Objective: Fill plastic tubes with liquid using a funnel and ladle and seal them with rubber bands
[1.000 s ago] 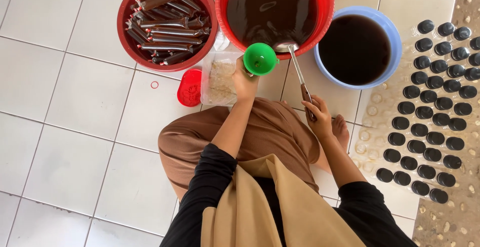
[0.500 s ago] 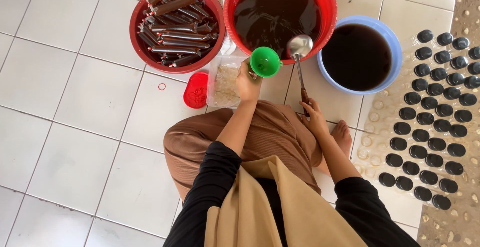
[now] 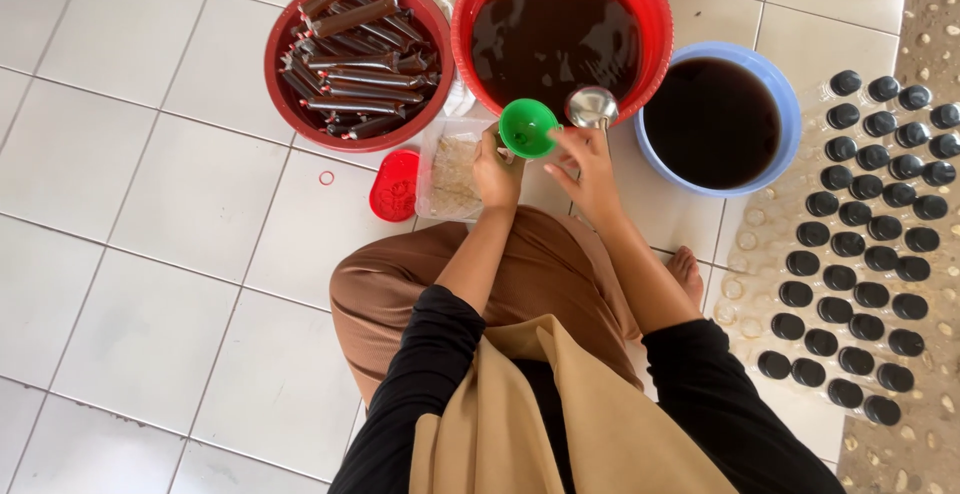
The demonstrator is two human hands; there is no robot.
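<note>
The left hand [image 3: 496, 172] holds a green funnel [image 3: 527, 127]; the right hand [image 3: 590, 169] tips a metal ladle [image 3: 591, 107] beside it.

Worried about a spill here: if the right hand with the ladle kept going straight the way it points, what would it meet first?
Probably the red basin of dark liquid: the right hand points up-frame, its ladle already at the near rim, beside the green funnel. Height is unclear.

Shiny metal ladle [image 3: 591, 106], glossy plastic funnel [image 3: 527, 126]
</note>
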